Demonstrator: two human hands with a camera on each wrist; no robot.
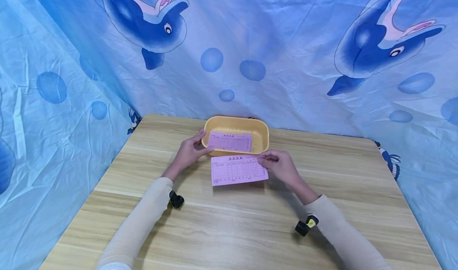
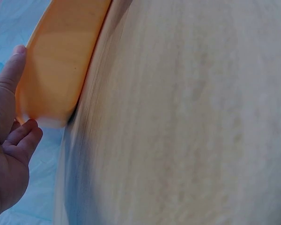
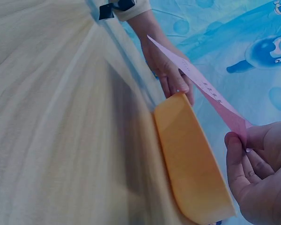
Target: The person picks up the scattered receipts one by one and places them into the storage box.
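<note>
A yellow-orange plastic basin (image 1: 264, 136) stands near the back edge of the table. Inside it lies a pink receipt slip (image 1: 229, 142) printed with a table. My left hand (image 1: 189, 150) grips the basin's left end, thumb along the front rim and fingers around the outer wall; the left wrist view also shows the hand (image 2: 11, 140) at that end. Between thumb and fingers, my right hand (image 1: 280, 166) pinches the upper right corner of another pink receipt slip (image 1: 237, 170). This slip is held in front of the basin, raised above the table in the right wrist view.
The wood-grain table (image 1: 229, 230) spreads out in front of the basin. Behind and beside it hangs a blue curtain (image 1: 286, 95) printed with dolphins and bubbles. Each sleeve carries a small black wrist camera (image 1: 176, 199).
</note>
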